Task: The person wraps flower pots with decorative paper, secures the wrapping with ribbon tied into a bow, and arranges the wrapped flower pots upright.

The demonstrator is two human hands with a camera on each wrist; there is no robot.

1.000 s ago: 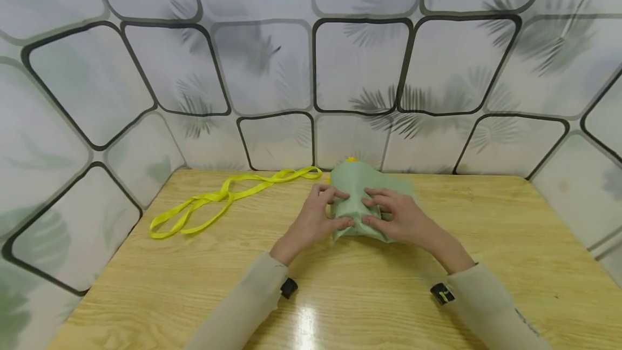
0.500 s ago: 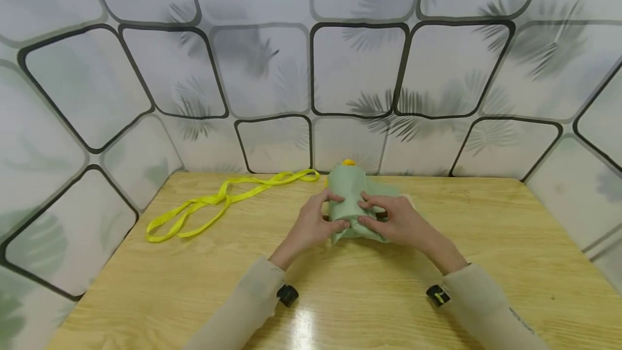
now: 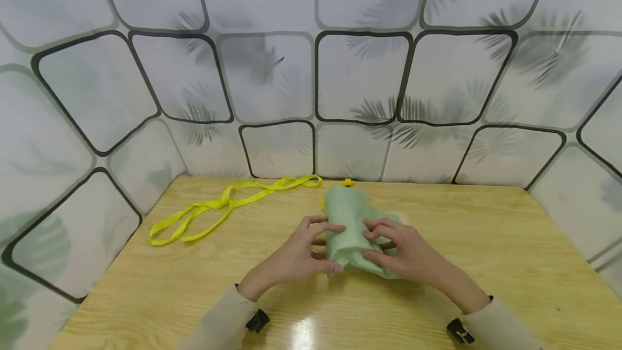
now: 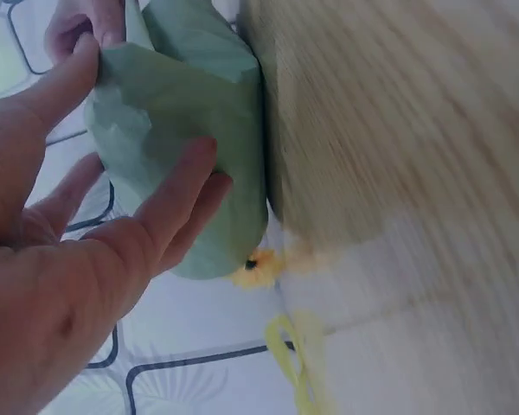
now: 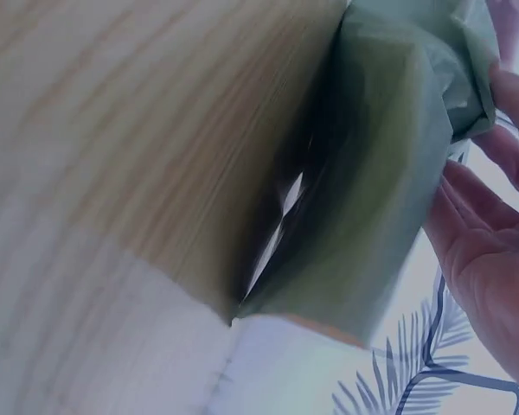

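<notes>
A sheet of pale green wrapping paper [image 3: 346, 215] lies rolled around something mostly hidden, with an orange-yellow flower [image 3: 347, 183] peeking out at its far end. My left hand [image 3: 296, 250] is at the roll's left side, fingertips resting on the paper and thumb extended at the near corner. In the left wrist view, the left fingers [image 4: 177, 203] lie fairly straight along the paper. On the other side my right hand [image 3: 413, 253] holds the roll with bent fingers, thumb near the crumpled near end. The right wrist view shows a loose flap of paper standing off the table.
A long yellow ribbon [image 3: 214, 204] lies looped on the wooden table [image 3: 194, 296], left of the roll. Behind the table and at both sides stands a patterned cloth wall [image 3: 362, 77].
Both hands and the green roll have come nearer to me in view. My left hand has spread wider, its thumb and fingers further apart. The ribbon lies as before.
</notes>
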